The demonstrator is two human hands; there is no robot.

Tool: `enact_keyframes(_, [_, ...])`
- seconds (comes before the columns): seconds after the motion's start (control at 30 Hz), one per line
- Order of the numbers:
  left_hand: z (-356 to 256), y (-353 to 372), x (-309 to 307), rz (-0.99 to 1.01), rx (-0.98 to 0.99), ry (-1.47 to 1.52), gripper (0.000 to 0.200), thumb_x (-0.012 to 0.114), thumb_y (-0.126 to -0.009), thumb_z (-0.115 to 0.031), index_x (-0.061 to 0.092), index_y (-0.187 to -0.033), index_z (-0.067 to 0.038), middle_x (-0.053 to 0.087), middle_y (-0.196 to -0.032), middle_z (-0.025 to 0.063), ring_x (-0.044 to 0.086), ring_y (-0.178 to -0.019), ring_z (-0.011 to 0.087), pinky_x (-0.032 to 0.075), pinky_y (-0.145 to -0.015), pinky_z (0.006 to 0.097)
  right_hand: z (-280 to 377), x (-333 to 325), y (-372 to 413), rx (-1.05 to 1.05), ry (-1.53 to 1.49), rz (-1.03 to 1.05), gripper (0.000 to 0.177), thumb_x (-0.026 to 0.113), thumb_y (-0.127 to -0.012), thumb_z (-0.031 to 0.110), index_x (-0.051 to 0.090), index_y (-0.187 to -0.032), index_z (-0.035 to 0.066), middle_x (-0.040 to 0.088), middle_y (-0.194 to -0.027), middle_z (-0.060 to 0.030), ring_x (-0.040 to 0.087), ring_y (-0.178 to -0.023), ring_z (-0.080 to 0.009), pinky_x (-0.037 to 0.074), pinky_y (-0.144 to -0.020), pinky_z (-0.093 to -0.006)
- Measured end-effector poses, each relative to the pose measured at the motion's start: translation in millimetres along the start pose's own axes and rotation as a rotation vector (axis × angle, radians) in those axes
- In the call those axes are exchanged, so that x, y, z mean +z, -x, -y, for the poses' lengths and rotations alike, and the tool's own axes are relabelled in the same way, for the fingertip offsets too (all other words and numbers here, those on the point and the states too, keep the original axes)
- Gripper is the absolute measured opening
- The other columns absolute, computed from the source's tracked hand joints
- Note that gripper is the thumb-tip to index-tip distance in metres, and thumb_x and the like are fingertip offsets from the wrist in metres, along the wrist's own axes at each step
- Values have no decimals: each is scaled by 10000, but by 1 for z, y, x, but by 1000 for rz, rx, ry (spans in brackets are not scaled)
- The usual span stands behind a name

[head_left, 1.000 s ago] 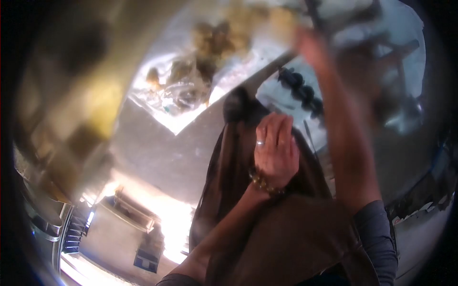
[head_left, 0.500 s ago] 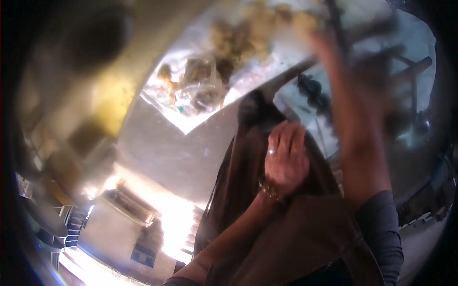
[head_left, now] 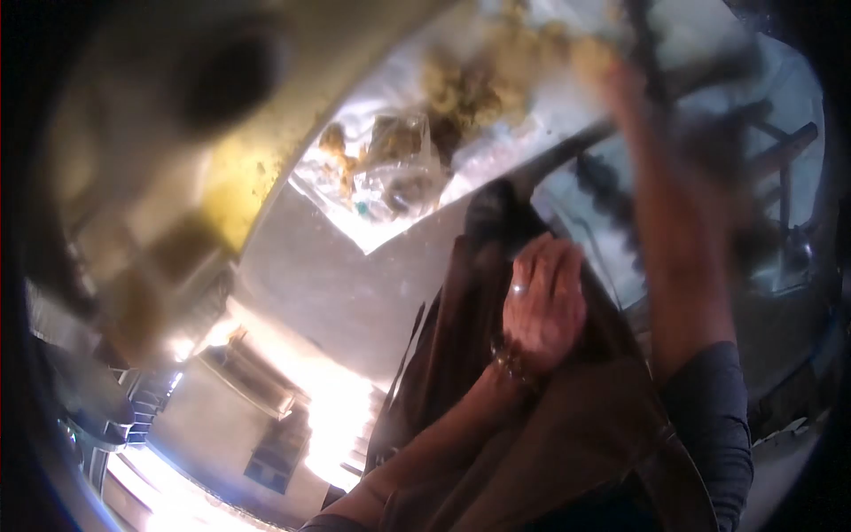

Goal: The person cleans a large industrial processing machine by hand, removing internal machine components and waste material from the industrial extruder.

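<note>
My left hand point(head_left: 545, 301), with a ring and a beaded bracelet point(head_left: 508, 356), rests over the brown apron point(head_left: 567, 417) on my lap. Its fingers are slightly bent, lying side by side, and I see nothing held in them. Stretched far forward, my right hand point(head_left: 616, 84) is blurred at the edge of a heap of yellowish-brown lumps point(head_left: 470, 93). Whether its fingers grip a lump cannot be made out. Clear plastic bags point(head_left: 399, 168) with brown pieces lie beside the heap, on a white sheet point(head_left: 365, 232).
A large, blurred yellowish round form point(head_left: 235, 186) fills the upper left. Dark, blurred bars point(head_left: 780, 155) and a pale bluish surface point(head_left: 802, 97) are at the right. Bright light falls across the floor point(head_left: 341, 417) at lower left, near a box-like piece point(head_left: 204, 426).
The whole view has shifted slightly, so most things sit a little further right. My right arm still reaches to the heap, and my left hand stays on my lap.
</note>
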State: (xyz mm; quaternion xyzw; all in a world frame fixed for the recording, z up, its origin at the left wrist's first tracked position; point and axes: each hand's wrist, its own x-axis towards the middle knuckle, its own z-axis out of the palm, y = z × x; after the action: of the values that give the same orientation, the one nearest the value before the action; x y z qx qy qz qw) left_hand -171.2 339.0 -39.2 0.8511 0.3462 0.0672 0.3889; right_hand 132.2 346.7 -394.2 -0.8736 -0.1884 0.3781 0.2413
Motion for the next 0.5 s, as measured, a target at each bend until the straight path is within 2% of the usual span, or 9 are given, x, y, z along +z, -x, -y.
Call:
enact_keyframes(0.03, [-4, 0, -1, -7, 4, 5, 464, 636, -783, 0, 591, -1244, 11, 564, -1247, 160, 514, -1205, 360, 422, -1035, 468, -5, 2, 0, -5, 6, -5, 508, 777, -815, 481, 690, -1058, 43, 718, -1011, -187, 699, -958, -324, 540, -831, -429])
enact_keyframes(0.1, [-11, -2, -3, 18, -48, -27, 448, 631, -774, 12, 592, -1221, 13, 579, -1215, 166, 527, -1185, 373, 427, -1028, 469, -14, 2, 5, -302, 457, -312, 513, 802, -787, 478, 710, -1018, 29, 710, -987, -200, 697, -916, -361, 546, -783, -450])
enact_keyframes(0.13, [-10, -2, -1, -32, -19, -19, 422, 621, -771, 18, 590, -1191, 15, 594, -1176, 171, 544, -1151, 389, 434, -1010, 473, -1, -17, 27, -405, 382, -304, 586, 812, -762, 502, 681, -1050, 9, 699, -961, -214, 687, -894, -394, 543, -761, -471])
enact_keyframes(0.17, [-12, 3, 2, -45, -11, -18, 422, 621, -771, 18, 590, -1191, 15, 594, -1176, 171, 544, -1151, 389, 434, -1010, 473, 16, -39, 56, -344, 482, -304, 590, 808, -766, 492, 663, -1073, 10, 692, -942, -215, 681, -888, -404, 540, -766, -477])
enact_keyframes(0.2, [-12, 6, 2, -63, -10, -9, 410, 618, -771, 20, 590, -1181, 14, 599, -1164, 171, 551, -1137, 388, 439, -999, 475, 26, -49, 75, -345, 474, -333, 545, 795, -787, 458, 658, -1073, 14, 690, -929, -193, 676, -864, -365, 538, -741, -456])
enact_keyframes(0.33, [-12, 20, -15, -167, -10, -17, 389, 625, -774, 6, 598, -1162, -6, 605, -1152, 166, 564, -1125, 359, 441, -989, 476, 53, -88, 202, -258, 50, -362, 367, 745, -869, 321, 636, -1070, 33, 683, -876, -105, 657, -766, -206, 531, -640, -375])
enact_keyframes(0.43, [-46, 28, -60, -282, -22, -27, 380, 626, -781, -8, 605, -1161, -15, 610, -1162, 164, 565, -1126, 357, 435, -999, 474, 81, -130, 306, -90, -479, -158, 230, 689, -924, 234, 646, -996, 20, 667, -801, -60, 616, -696, -121, 494, -607, -305])
enact_keyframes(0.47, [-62, 29, -77, -306, -51, -15, 375, 624, -786, -14, 609, -1161, -18, 612, -1168, 164, 566, -1126, 356, 432, -1004, 474, 113, -161, 343, -34, -475, -72, 219, 684, -930, 217, 653, -1012, 16, 647, -784, -41, 577, -663, -108, 461, -597, -285])
enact_keyframes(0.5, [-75, 29, -95, -347, -29, -15, 375, 624, -786, -14, 609, -1161, -18, 612, -1168, 164, 566, -1126, 356, 432, -1004, 474, 111, -166, 364, -7, -576, -63, 212, 676, -941, 213, 655, -1016, 16, 626, -766, -26, 534, -644, -97, 427, -577, -270])
